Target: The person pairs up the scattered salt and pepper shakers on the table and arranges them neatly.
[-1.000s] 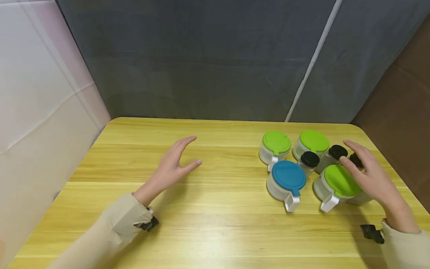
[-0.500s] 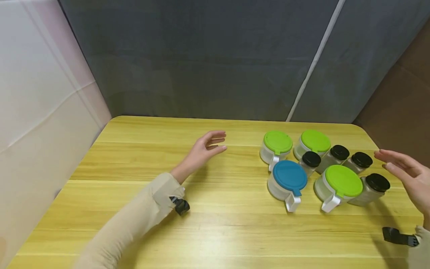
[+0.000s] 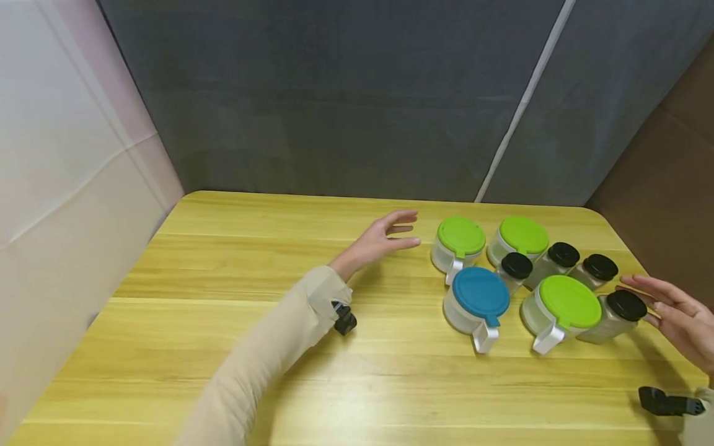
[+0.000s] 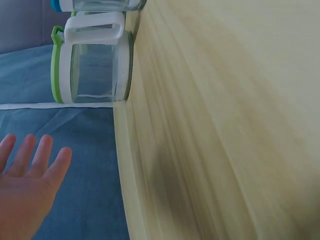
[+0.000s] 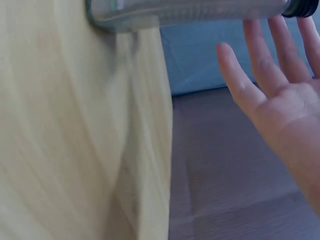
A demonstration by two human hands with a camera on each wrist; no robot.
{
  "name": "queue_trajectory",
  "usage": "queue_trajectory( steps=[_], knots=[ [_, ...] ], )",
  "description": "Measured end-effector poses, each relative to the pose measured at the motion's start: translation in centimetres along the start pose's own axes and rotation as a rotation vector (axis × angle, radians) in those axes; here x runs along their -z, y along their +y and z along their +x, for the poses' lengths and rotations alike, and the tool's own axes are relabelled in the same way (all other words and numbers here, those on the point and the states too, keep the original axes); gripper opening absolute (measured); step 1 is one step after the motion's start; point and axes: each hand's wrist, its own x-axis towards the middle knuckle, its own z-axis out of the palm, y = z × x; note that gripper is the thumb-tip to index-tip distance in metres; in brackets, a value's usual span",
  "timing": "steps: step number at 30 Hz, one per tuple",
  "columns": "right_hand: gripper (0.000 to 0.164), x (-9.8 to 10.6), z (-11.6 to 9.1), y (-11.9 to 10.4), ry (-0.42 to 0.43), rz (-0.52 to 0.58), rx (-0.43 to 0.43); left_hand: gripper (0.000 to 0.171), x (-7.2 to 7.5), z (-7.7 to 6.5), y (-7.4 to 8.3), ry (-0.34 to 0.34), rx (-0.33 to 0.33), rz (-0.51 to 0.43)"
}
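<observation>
My left hand [image 3: 380, 237] hovers over the table with fingers spread, just left of a green-lidded jar [image 3: 460, 237]. That jar is clear with a white handle and also shows in the left wrist view, its glass body [image 4: 92, 70] ahead of the fingers. At the right, my right hand [image 3: 677, 316] has its fingertips close beside a black-capped bottle [image 3: 626, 306]. The right wrist view shows this bottle [image 5: 185, 12] above relaxed, extended fingers [image 5: 260, 60]. Neither hand holds anything.
A blue-lidded jar [image 3: 480, 292], a green-lidded jar [image 3: 570, 301] and another green-lidded jar [image 3: 523, 235] stand grouped together. Among them are black-capped bottles [image 3: 563, 254]. The wooden table [image 3: 223, 266] ends at a dark curtain [image 3: 334, 99]; a brown panel [image 3: 669, 186] rises at the right.
My left hand has moved right across the table toward the nearest green-lidded jar. My right hand has shifted from above the front green-lidded jar to the right side of the bottles.
</observation>
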Motion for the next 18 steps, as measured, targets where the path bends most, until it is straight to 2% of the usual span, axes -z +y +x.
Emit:
queue_trajectory(
  steps=[2,7,11,14,18],
  knots=[
    [0.049,-0.5,0.2,-0.1,-0.041,0.041,-0.012,0.059,-0.3,0.5,0.0,-0.015,0.006,0.02],
    [0.052,-1.5,0.7,-0.3,-0.08,0.047,-0.061,0.061,-0.9,1.9,-0.6,-0.004,0.04,0.053],
    [0.051,-1.8,0.7,-0.4,-0.079,0.047,-0.104,0.062,-1.5,3.3,-2.3,0.026,0.081,0.058],
    [0.05,-1.9,0.6,-0.5,-0.068,0.037,-0.137,0.062,-2.1,4.3,-3.6,0.042,0.085,0.061],
    [0.049,-2.0,0.6,-0.4,-0.066,0.05,-0.149,0.063,-2.8,5.0,-4.0,0.049,0.077,0.06]
  ],
)
